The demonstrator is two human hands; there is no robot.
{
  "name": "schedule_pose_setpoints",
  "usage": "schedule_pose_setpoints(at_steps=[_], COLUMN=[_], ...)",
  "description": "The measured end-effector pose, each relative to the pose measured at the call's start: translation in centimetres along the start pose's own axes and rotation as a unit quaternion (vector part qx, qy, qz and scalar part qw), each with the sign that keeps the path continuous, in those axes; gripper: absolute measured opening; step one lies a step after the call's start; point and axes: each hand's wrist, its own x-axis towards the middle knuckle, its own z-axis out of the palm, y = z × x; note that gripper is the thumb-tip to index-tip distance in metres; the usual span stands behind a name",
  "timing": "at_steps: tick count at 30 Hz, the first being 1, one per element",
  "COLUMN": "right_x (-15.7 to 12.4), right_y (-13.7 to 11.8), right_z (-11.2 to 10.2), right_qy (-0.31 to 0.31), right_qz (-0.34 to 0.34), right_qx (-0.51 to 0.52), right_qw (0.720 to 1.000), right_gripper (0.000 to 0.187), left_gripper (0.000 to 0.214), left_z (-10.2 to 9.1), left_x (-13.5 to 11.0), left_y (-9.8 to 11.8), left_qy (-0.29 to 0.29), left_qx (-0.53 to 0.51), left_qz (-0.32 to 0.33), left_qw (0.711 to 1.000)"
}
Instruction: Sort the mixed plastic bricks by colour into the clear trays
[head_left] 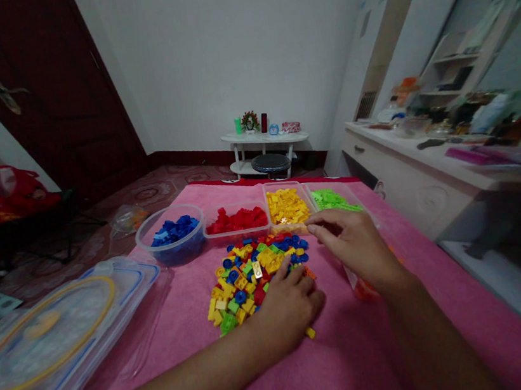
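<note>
A mixed pile of toy building bricks (238,281) in yellow, blue, red and green lies on the pink cloth. My left hand (293,299) rests on the pile's right side, palm down, with its fingers stretched over the bricks. Thumb and forefinger of my right hand (356,243) are pinched together at the near right corner of the tub of yellow bricks (287,205); what is between them, if anything, is too small to make out. A single yellow brick (310,332) lies beside my left hand.
Tubs of blue bricks (175,230), red bricks (236,218) and green bricks (334,198) stand along the back. Partly behind my right forearm is a clear container with orange-red contents (365,290). Clear plastic lids (67,329) lie at the left.
</note>
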Motion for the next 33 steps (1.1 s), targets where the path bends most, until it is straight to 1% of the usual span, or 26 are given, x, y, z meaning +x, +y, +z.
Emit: schedule_pose_setpoints(at_steps=[2, 5, 7, 10, 12, 14, 18, 22, 25, 29, 31, 33], right_x=[0.0, -0.1, -0.3, -0.6, -0.9, -1.1, -1.3, -1.3, -1.3, -1.3, -1.5, -1.7], right_y=[-0.1, 0.1, 0.4, 1.1, 1.7, 2.1, 1.7, 0.3, -0.2, 0.5, 1.2, 2.0], right_z=[0.6, 1.6, 2.1, 2.9, 3.4, 3.9, 5.0, 5.8, 5.9, 5.7, 5.8, 6.1], right_qy=[-0.018, -0.059, -0.097, -0.167, -0.208, -0.229, -0.231, -0.235, -0.229, -0.194, -0.210, -0.236], right_qz=[-0.007, 0.001, 0.005, -0.001, 0.000, 0.006, 0.015, -0.002, -0.007, 0.045, 0.072, 0.084], right_qx=[-0.010, -0.029, -0.049, -0.081, -0.093, -0.098, -0.107, -0.083, -0.081, -0.147, -0.174, -0.185], right_qw=[1.000, 0.998, 0.994, 0.983, 0.974, 0.968, 0.967, 0.968, 0.970, 0.969, 0.959, 0.950], right_gripper=[0.017, 0.019, 0.020, 0.021, 0.024, 0.028, 0.025, 0.022, 0.021, 0.025, 0.025, 0.026], left_gripper=[0.021, 0.022, 0.024, 0.026, 0.025, 0.022, 0.020, 0.020, 0.021, 0.022, 0.022, 0.022], left_z=[-0.8, -1.3, -1.4, -1.7, -2.1, -2.3, -2.2, -2.1, -2.2, -1.8, -1.4, -1.1], left_x=[-0.2, -0.9, -1.5, -2.4, -2.9, -3.3, -3.9, -4.3, -4.8, -5.3, -5.3, -5.2], left_y=[-1.4, -3.6, -5.2, -7.2, -8.2, -8.9, -9.9, -11.1, -12.2, -13.0, -13.0, -12.7], left_qy=[0.000, 0.012, 0.022, 0.043, 0.059, 0.081, 0.128, 0.153, 0.154, 0.147, 0.146, 0.143], left_qx=[-0.027, -0.083, -0.119, -0.180, -0.219, -0.236, -0.195, -0.144, -0.107, -0.083, -0.080, -0.083], left_qz=[-0.035, -0.086, -0.094, -0.085, -0.081, -0.093, -0.163, -0.237, -0.284, -0.301, -0.296, -0.289], left_qw=[0.999, 0.993, 0.988, 0.979, 0.971, 0.964, 0.959, 0.949, 0.940, 0.938, 0.940, 0.943])
